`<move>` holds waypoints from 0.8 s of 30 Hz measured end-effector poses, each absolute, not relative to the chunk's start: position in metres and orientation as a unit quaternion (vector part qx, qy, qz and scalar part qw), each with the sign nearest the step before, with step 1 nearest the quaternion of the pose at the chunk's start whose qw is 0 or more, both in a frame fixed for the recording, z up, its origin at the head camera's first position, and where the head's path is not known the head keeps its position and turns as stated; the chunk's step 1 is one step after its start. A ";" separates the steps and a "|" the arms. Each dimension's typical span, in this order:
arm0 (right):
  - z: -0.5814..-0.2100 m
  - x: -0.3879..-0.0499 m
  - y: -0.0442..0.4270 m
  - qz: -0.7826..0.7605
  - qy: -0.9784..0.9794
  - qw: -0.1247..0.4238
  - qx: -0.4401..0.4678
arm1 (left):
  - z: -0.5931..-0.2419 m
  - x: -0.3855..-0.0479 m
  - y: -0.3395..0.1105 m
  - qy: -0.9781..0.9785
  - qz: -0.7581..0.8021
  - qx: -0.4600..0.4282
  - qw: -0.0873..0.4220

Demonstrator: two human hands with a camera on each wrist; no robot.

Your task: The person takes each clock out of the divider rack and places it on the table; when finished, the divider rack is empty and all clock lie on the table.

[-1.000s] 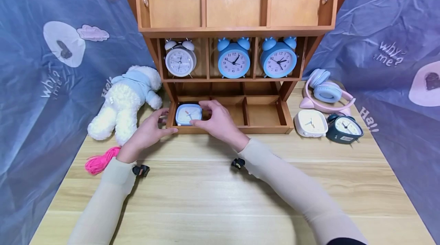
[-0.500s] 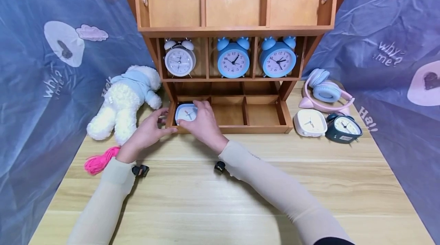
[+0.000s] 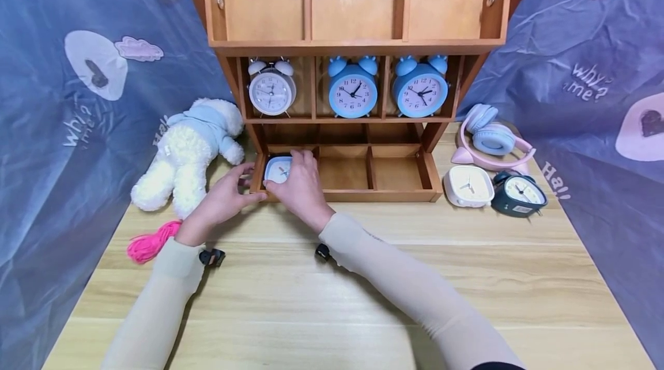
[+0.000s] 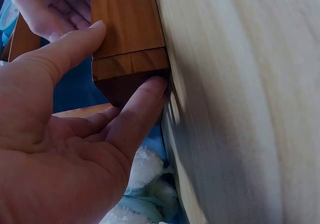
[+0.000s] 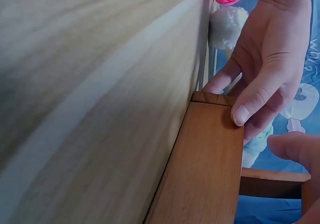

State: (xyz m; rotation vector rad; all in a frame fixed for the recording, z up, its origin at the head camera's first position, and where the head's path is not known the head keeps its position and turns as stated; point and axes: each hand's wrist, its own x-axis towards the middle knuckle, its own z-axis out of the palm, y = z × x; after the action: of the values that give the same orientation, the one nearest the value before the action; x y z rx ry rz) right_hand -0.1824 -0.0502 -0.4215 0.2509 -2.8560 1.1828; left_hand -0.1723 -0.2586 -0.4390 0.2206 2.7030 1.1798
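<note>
A small light-blue alarm clock (image 3: 276, 169) lies face up in the bottom left compartment of a wooden shelf (image 3: 353, 196). My right hand (image 3: 302, 187) holds it from the right, thumb at the front and fingers toward the back, covering much of its face. Around the shelf's lower left front corner, my left hand (image 3: 224, 200) keeps a grip. In the left wrist view, its thumb presses the front board (image 4: 131, 19) while another finger touches the end face. Only part of my right hand (image 5: 302, 151) enters the right wrist view; the clock is hidden there.
A white bell clock (image 3: 272, 93) and two blue ones stand in the middle row. A plush toy (image 3: 189, 151) and pink cord (image 3: 153, 242) lie left. At right are headphones (image 3: 493, 136), a white square clock (image 3: 469, 185) and a dark green clock (image 3: 520, 192).
My right hand has shifted left over the light-blue clock, covering more of its face. The left hand has stayed at the shelf corner.
</note>
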 end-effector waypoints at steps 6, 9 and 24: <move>-0.423 -0.185 -0.056 0.343 -0.936 0.015 0.080 | -0.440 -0.172 -0.259 0.909 0.399 0.075 0.093; -0.424 -0.186 -0.057 0.320 -0.944 0.014 0.079 | -0.441 -0.172 -0.260 0.910 0.396 0.076 0.092; -0.457 -0.212 -0.066 0.278 -0.957 0.027 0.083 | -0.440 -0.173 -0.260 0.909 0.400 0.078 0.090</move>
State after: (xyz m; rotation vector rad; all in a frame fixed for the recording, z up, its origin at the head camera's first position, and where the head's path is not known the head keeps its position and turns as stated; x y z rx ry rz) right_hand -0.2125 -0.0659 -0.4567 0.2576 -2.9537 0.8586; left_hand -0.1732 -0.2600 -0.4398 0.2315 2.7011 1.1906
